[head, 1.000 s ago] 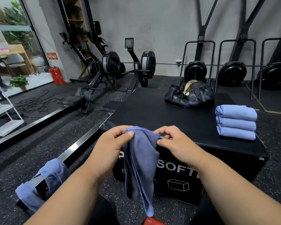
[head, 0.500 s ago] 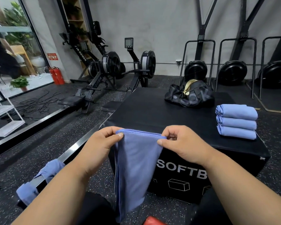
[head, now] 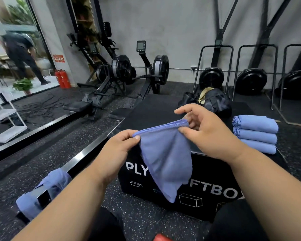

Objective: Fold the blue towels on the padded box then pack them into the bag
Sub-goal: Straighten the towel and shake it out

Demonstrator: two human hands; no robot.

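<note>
While the towel (head: 165,159) is hanging in the air just in front of the padded box (head: 155,108), left hand (head: 118,148) and right hand (head: 207,131) are each pinching a top corner, edge stretched between them. Three folded towels (head: 255,133) are stacked on the box; more towels (head: 42,190) are waiting on the rail, bag (head: 214,103) not packed yet
</note>
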